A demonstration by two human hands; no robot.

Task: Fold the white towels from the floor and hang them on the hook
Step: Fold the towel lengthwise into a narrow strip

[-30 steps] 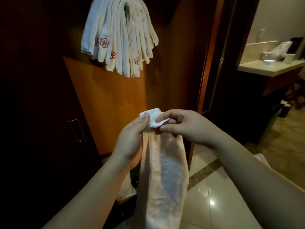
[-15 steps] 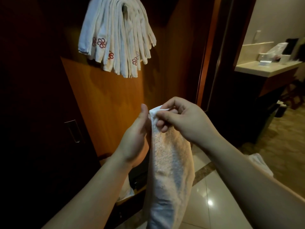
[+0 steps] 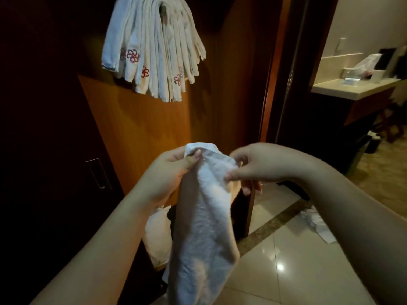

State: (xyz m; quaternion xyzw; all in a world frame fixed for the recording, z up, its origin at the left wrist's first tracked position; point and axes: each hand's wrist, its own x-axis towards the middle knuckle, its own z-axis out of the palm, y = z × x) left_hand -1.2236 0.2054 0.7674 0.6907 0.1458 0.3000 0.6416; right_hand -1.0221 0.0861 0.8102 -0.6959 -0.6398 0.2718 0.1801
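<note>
- Now my left hand (image 3: 174, 170) pinches the top edge of the towel (image 3: 204, 219) between thumb and fingers, and my right hand (image 3: 253, 166) pinches the same edge just beside it, thumb on the near face.
- Hanging from those two grips, the towel drops as a long narrow strip in front of the wooden panel (image 3: 141, 128), its lower end running out of view at the bottom.
- Up near the panel's top edge, the hung towels (image 3: 152, 47) drape in a thick fan; the hook itself is hidden under them.
- More white cloth (image 3: 317, 225) lies on the tile floor (image 3: 286, 249) to my right, so I judge the job unfinished.
- To do this step well, I'd keep the top corners matched and the long edges lined up, so the strip stays even.
- I'd hold the cloth taut between both pinches; terry is limp and will sag or twist if one grip slackens.
- A narrow, flat fold should sit neatly over the crowded hook.
</note>
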